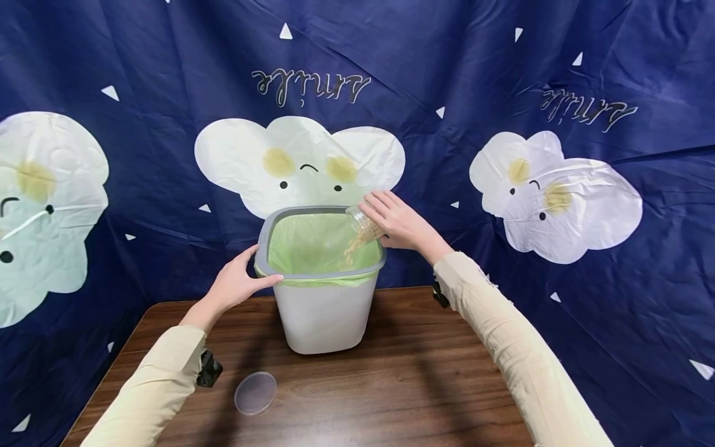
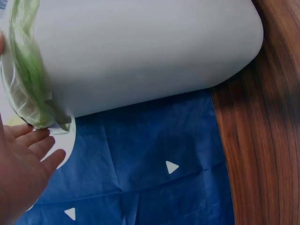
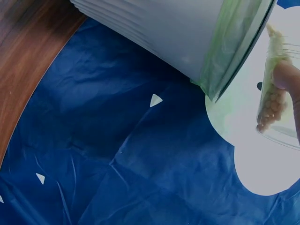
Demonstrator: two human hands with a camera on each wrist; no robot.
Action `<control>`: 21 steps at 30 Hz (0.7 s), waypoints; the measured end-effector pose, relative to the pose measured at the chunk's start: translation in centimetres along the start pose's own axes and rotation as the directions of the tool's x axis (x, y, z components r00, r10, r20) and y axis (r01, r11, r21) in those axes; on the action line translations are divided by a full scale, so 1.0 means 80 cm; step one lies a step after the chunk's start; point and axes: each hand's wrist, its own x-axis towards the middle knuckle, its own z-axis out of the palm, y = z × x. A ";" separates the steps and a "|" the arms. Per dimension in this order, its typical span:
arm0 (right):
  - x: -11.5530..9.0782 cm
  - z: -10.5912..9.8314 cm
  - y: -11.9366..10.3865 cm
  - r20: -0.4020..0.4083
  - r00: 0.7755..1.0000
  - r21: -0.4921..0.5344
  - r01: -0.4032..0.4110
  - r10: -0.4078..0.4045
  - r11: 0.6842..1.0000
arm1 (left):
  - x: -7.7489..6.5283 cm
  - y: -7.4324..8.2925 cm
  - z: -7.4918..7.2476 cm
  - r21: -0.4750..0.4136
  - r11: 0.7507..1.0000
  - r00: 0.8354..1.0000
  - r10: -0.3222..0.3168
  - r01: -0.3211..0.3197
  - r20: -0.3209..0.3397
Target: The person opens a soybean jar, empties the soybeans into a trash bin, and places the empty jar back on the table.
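A white trash bin point(image 1: 326, 316) with a grey rim and a green bag liner point(image 1: 307, 242) stands upright. My right hand point(image 1: 399, 222) grips a clear jar point(image 1: 357, 218), tilted with its mouth down over the bin's right side. Small beige, bean-like pieces point(image 1: 353, 248) spill from it into the liner; more of them point(image 3: 273, 110) lie along the jar's inner wall in the right wrist view. My left hand point(image 1: 237, 282) rests at the near left corner of the rim, thumb straight along the front and fingers against the left side. In the left wrist view those fingers point(image 2: 35, 140) look relaxed.
A round translucent lid point(image 1: 256, 393) lies on the brown wooden table point(image 1: 357, 397), in front of the bin and to the left. Behind the table hangs a dark blue cloth point(image 1: 436, 49) with white clouds. Black wrist cameras point(image 1: 209, 369) sit at both sleeves.
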 end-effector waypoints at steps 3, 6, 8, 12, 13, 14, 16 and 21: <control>0.001 0.002 -0.001 -0.024 0.999 -0.003 0.026 -0.026 1.000 | 0.001 -0.002 0.001 0.001 1.000 1.000 -0.001 0.001 0.001; 0.002 0.003 -0.001 -0.051 0.997 -0.014 0.050 -0.050 0.999 | 0.002 -0.003 0.001 0.001 1.000 1.000 -0.001 0.001 -0.001; 0.002 0.004 -0.001 -0.063 0.996 -0.018 0.058 -0.059 0.998 | 0.002 -0.004 0.001 0.001 1.000 1.000 -0.002 0.002 -0.001; 0.002 0.005 -0.001 -0.070 0.996 -0.019 0.053 -0.054 0.998 | 0.002 -0.004 0.001 -0.005 1.000 1.000 -0.004 0.004 0.002; 0.001 0.005 -0.001 -0.069 0.996 -0.016 0.048 -0.049 0.999 | 0.001 -0.004 0.001 -0.007 1.000 1.000 -0.004 0.004 0.003; 0.001 0.005 -0.001 -0.068 0.997 -0.013 0.042 -0.042 0.999 | 0.001 -0.004 0.001 -0.009 1.000 1.000 -0.005 0.005 0.003; 0.000 0.005 -0.001 -0.067 0.997 -0.003 0.027 -0.027 1.000 | 0.001 -0.004 0.001 -0.009 1.000 1.000 -0.004 0.004 0.002; 0.001 0.005 -0.001 -0.080 0.997 0.024 0.000 0.002 1.000 | 0.001 -0.006 0.003 -0.007 1.000 1.000 -0.001 0.001 -0.001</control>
